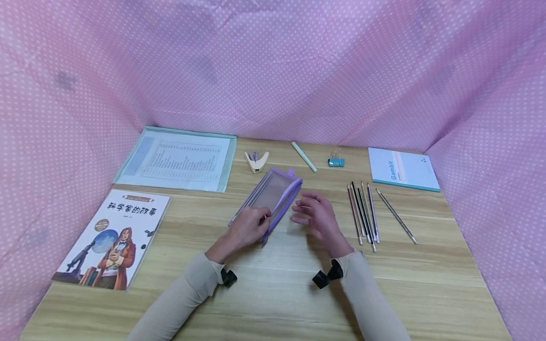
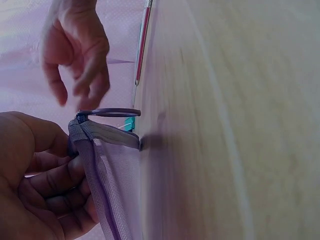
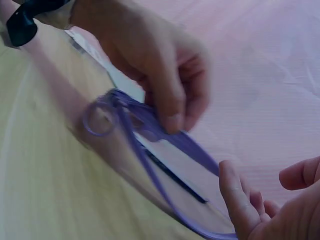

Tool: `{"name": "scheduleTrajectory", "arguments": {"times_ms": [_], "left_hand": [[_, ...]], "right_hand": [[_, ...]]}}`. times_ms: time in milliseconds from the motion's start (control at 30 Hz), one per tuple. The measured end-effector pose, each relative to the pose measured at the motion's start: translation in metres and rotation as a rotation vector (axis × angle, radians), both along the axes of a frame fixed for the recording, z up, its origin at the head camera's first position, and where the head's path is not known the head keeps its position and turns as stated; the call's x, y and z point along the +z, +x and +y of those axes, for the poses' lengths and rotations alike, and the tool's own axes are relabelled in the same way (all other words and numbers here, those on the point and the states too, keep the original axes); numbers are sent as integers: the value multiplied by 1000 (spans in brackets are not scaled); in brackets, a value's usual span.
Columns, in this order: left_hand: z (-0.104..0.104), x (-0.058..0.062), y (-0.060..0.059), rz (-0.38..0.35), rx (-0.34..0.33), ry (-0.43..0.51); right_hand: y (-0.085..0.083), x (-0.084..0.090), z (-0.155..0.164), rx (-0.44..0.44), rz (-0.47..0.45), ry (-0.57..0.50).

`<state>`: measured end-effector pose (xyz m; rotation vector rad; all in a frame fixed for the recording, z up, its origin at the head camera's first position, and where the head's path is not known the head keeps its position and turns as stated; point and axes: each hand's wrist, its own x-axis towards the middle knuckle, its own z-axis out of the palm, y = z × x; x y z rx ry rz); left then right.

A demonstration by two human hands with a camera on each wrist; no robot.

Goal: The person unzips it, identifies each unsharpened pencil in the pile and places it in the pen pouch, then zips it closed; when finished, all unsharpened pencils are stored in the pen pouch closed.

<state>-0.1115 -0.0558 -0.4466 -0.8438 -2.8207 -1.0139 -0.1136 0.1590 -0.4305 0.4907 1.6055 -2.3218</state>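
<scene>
A purple mesh zip pencil case [image 1: 277, 189] lies slanted in the middle of the table, its zip side gaping. Several pencils [image 1: 258, 192] show through the mesh along its left side. My left hand [image 1: 250, 226] pinches the near edge of the case between thumb and fingers. In the right wrist view a dark pencil [image 3: 175, 175] shows inside the opening, and a ring pull [image 3: 100, 120] hangs at the near end. Just right of the case my right hand [image 1: 317, 218] is held with fingers loosely bent and apart, nothing in it.
Several pencils [image 1: 362, 213] lie right of my right hand, one apart [image 1: 396, 215]. Behind are a stapler [image 1: 257, 163], a pale green pen [image 1: 304, 157], a teal binder clip [image 1: 336, 162] and a notebook [image 1: 403, 168]. A document folder [image 1: 179, 158] and a book [image 1: 113, 239] lie left.
</scene>
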Motion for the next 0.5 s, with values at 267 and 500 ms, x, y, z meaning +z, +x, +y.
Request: {"name": "scheduleTrajectory", "arguments": {"times_ms": [267, 500], "left_hand": [[-1, -1, 0, 19, -8, 15], [-1, -1, 0, -4, -10, 17]], "right_hand": [[9, 14, 40, -12, 53, 16], [15, 18, 80, -61, 55, 71]]}}
